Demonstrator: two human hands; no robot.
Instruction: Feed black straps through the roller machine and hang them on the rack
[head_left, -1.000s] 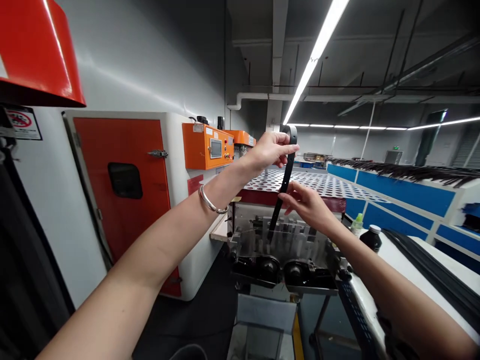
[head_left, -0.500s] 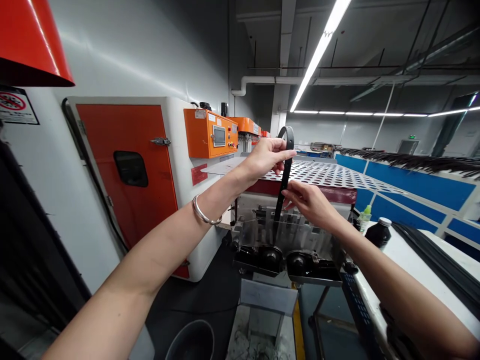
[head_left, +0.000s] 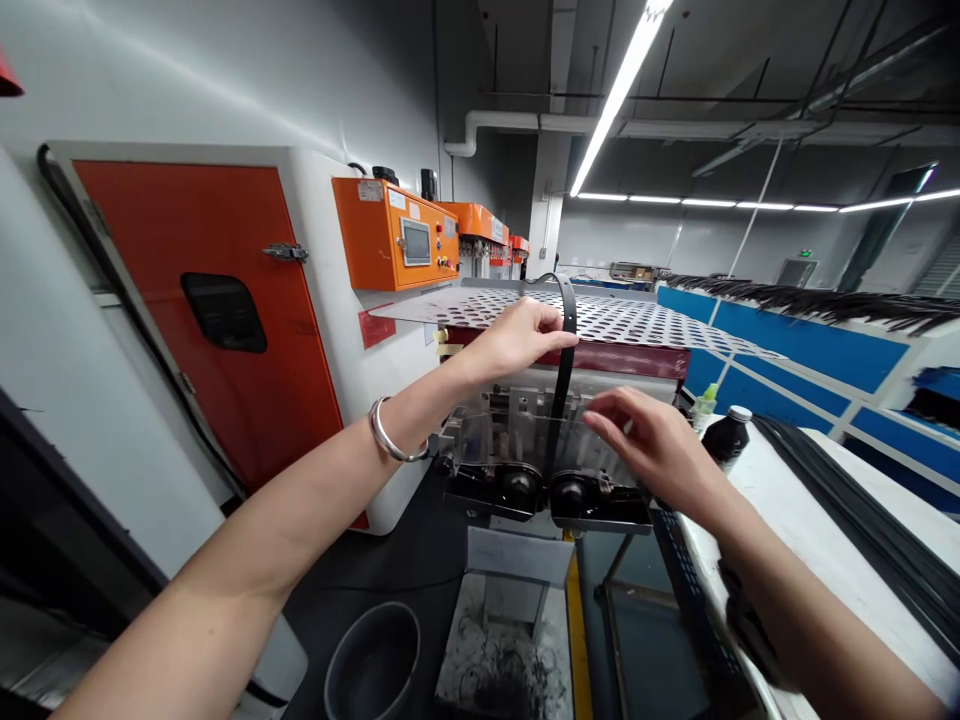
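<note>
Head view: left hand (head_left: 521, 340) pinches the long, hole-punched black strap (head_left: 564, 378), near-upright, while right hand (head_left: 654, 435), seemingly empty, curls loosely right of the strap.

A narrow black strap (head_left: 564, 378), holed near its curled-over top, hangs steeply down to the machine (head_left: 519, 484).

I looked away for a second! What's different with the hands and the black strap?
The right hand let go of the black strap and is now apart from it. The left hand brought the strap lower, toward the machine. That hand still pinches it.
</note>
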